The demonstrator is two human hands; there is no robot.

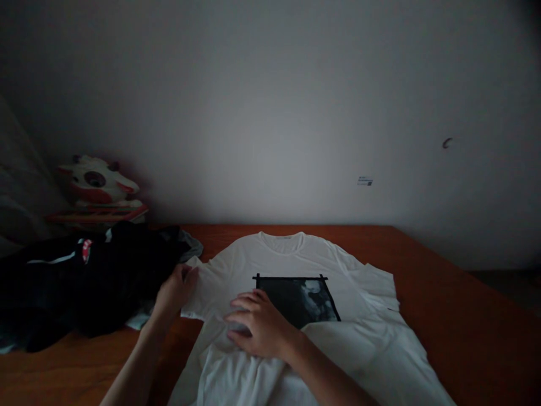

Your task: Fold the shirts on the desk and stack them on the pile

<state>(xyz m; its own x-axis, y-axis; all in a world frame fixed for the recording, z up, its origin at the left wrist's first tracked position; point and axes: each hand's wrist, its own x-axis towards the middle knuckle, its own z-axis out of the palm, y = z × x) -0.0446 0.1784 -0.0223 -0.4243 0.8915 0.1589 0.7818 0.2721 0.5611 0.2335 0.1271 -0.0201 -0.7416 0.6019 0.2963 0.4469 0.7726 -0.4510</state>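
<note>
A white T-shirt [350,338] lies spread on the brown surface [456,321], its neckline near the far edge, its lower part rumpled. The right hand [264,324] is over it beside the dark print [291,301], grip loose, fingers apart. The left hand [175,287] touches the left-side sleeve [203,293]; whether its grip pinches cloth, I cannot tell. Dark clothes [97,282] heap toward the surface's left edge, a cow-headed toy [101,183] behind them.

A reddish-brown wooden table [456,321] carries a white T-shirt [291,260], spread print-side up. From the shirt, a heap of dark clothes [105,282] lies at nine o'clock; at ten, a cow-headed toy [99,189], its underside hidden.
</note>
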